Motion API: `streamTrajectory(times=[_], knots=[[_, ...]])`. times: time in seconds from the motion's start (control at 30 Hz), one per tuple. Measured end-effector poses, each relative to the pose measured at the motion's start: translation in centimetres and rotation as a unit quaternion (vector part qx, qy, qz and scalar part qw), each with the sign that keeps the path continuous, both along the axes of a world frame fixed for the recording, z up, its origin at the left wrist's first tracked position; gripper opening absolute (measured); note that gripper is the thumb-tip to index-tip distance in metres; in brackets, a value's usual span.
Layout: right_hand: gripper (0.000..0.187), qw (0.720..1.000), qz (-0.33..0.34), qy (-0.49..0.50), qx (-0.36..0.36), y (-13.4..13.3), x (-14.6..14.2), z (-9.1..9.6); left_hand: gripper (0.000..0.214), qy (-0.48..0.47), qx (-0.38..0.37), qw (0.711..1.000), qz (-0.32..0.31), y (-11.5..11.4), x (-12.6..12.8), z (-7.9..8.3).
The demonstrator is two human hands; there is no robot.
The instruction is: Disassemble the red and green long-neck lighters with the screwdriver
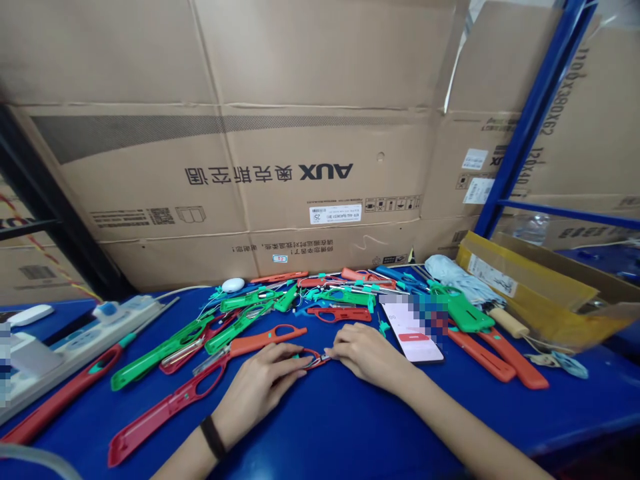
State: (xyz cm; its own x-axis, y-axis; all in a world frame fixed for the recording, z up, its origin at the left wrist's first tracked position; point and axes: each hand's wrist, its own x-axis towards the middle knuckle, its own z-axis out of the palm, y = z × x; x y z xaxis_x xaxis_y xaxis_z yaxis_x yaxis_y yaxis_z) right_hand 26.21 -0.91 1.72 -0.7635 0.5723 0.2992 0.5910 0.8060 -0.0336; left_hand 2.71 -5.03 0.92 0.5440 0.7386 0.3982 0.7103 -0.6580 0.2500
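Both my hands meet at the middle of the blue table, over a small red lighter part [314, 361] with a loop-shaped edge. My left hand [267, 380], with a dark band on its wrist, pinches the part's left end. The fingertips of my right hand [367, 353] close on its right end, where a small metallic bit shows; finer detail is hidden by the fingers. Left of my hands lie a red lighter shell half [155, 420] and an orange one [267, 340]. A green shell half [160, 357] lies farther left.
Behind my hands spreads a pile of lighter shells, metal tubes and wires [320, 293]. A phone [415, 333] lies beside my right hand. Orange handles [515, 360], an umbrella [460, 280] and a yellow-taped box [525, 287] stand right. A power strip [80, 343] runs along the left.
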Motion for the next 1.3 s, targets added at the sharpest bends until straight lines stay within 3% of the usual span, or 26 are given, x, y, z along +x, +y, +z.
streamTrajectory(times=[0.2, 0.53, 0.7, 0.83, 0.97, 1.13, 1.3], knots=[[0.025, 0.994, 0.001, -0.090, 0.058, -1.1, -0.5, -0.3, 0.028, 0.005, -0.005, 1.000, -0.002, 0.1, -0.1, -0.1], [0.020, 0.999, -0.025, -0.028, 0.010, -1.9, -0.9, 0.4, 0.027, 0.003, -0.022, 1.000, 0.001, 0.0, 0.1, -0.1], [0.021, 0.998, -0.023, 0.016, 0.055, -1.6, -0.7, -0.9, 0.029, -0.039, -0.080, 0.996, 0.004, 0.9, -1.8, 2.3], [0.022, 0.993, -0.027, 0.056, 0.104, -1.3, -0.5, -2.3, 0.028, -0.008, -0.068, 0.995, 0.074, 2.0, -5.2, 3.9], [0.024, 0.991, -0.036, 0.056, 0.117, -1.1, -0.7, -2.8, 0.028, 0.042, -0.091, 0.992, 0.082, 2.3, -7.0, 3.3], [0.027, 0.992, -0.042, 0.047, 0.113, -1.4, -0.8, -2.7, 0.029, 0.048, -0.070, 0.990, 0.110, 2.4, -6.0, 1.8], [0.030, 0.991, -0.040, 0.048, 0.115, -1.5, -0.8, -3.0, 0.030, 0.037, -0.096, 0.990, 0.095, 3.5, -5.2, 2.2]])
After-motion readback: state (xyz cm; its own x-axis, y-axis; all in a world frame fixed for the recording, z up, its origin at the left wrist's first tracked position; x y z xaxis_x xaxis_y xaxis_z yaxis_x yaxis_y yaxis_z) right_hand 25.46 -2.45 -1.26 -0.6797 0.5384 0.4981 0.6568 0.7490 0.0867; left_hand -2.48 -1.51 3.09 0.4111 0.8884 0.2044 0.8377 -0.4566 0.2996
